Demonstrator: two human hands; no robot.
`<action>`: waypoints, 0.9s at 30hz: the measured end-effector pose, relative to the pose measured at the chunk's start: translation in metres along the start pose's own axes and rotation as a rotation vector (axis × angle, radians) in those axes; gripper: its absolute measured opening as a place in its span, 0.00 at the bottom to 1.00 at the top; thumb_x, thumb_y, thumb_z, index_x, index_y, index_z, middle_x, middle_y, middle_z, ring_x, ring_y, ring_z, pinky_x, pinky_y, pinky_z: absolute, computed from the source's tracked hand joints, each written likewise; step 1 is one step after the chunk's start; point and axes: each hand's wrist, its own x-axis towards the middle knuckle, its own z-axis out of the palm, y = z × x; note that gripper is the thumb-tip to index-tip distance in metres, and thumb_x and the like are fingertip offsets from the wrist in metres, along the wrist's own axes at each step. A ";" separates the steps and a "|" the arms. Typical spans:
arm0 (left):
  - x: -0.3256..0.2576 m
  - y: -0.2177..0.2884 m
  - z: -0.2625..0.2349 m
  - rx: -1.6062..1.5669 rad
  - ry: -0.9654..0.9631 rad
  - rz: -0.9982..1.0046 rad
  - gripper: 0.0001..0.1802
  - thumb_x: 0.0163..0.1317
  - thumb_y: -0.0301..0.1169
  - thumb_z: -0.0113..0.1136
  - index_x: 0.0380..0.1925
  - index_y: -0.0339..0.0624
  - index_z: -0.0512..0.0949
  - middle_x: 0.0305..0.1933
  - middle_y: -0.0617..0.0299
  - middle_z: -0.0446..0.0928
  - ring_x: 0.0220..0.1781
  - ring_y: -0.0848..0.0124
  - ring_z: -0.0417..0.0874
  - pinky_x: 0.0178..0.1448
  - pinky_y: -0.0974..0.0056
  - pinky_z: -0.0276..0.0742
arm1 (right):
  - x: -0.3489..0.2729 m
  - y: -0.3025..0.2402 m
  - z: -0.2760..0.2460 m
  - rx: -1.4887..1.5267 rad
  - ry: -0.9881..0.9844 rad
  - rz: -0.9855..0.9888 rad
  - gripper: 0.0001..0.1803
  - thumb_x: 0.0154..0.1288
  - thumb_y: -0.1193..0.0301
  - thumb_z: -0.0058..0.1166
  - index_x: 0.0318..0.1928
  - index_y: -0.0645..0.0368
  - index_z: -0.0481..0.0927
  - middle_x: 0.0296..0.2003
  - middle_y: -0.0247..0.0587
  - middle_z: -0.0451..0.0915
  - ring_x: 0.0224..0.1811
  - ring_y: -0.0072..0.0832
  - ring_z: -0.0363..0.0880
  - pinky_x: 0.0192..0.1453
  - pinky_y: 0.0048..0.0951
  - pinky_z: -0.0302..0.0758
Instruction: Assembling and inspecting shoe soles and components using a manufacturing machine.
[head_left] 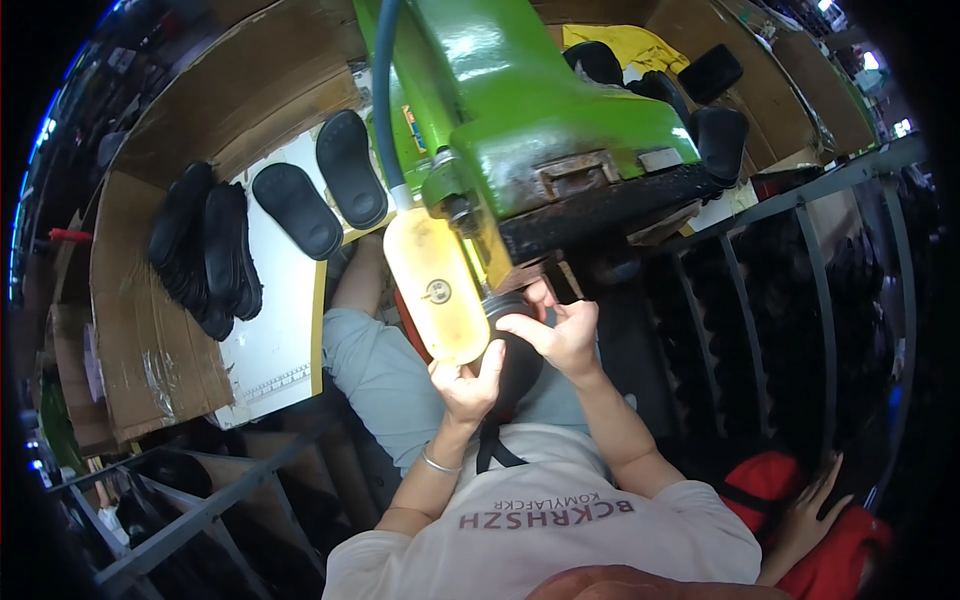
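Under the head of a green machine [560,130], my two hands meet at a black rounded shoe piece [518,365]. My right hand [568,338] grips its upper right side, thumb pointing left across it and fingers curled behind. On the other side my left hand [465,388] pinches its edge with the thumb raised; some of these fingers are hidden. A yellow oval lamp [435,290] hangs directly above the left hand and covers part of the piece. The machine's dark underside hides where the piece meets it.
Two black soles [297,210] lie on a white board [285,355] at left, beside stacked black soles [228,250]. Cardboard walls [150,300] surround the board. More black soles [720,145] lie right of the machine. Metal racks [820,300] stand at right; another person's hand [812,515] is lower right.
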 end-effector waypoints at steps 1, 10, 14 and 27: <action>0.004 -0.001 -0.003 0.008 0.010 -0.004 0.08 0.55 0.22 0.62 0.33 0.29 0.75 0.29 0.63 0.76 0.29 0.79 0.74 0.36 0.74 0.71 | -0.002 0.000 -0.003 0.020 -0.012 0.045 0.26 0.41 0.74 0.75 0.29 0.57 0.64 0.21 0.27 0.68 0.21 0.11 0.64 0.24 0.14 0.64; 0.086 0.006 -0.122 0.235 0.020 0.215 0.14 0.51 0.28 0.66 0.37 0.34 0.78 0.39 0.54 0.81 0.39 0.68 0.82 0.43 0.66 0.77 | -0.017 0.005 0.008 0.341 -0.165 0.621 0.12 0.67 0.68 0.50 0.40 0.65 0.71 0.32 0.41 0.80 0.18 0.21 0.76 0.18 0.19 0.72; 0.146 -0.007 -0.214 0.924 0.492 0.062 0.17 0.57 0.31 0.61 0.44 0.33 0.76 0.43 0.48 0.78 0.48 0.57 0.77 0.52 0.60 0.71 | -0.016 0.052 0.051 1.074 -0.328 0.521 0.23 0.70 0.64 0.43 0.60 0.63 0.61 0.53 0.61 0.70 0.47 0.43 0.78 0.50 0.37 0.77; 0.175 -0.080 -0.296 1.019 0.661 0.178 0.19 0.44 0.39 0.73 0.35 0.42 0.81 0.43 0.54 0.75 0.46 0.57 0.74 0.52 0.58 0.69 | 0.022 0.048 0.160 1.018 -0.366 0.916 0.14 0.65 0.79 0.48 0.51 0.66 0.69 0.38 0.53 0.79 0.40 0.38 0.82 0.44 0.35 0.80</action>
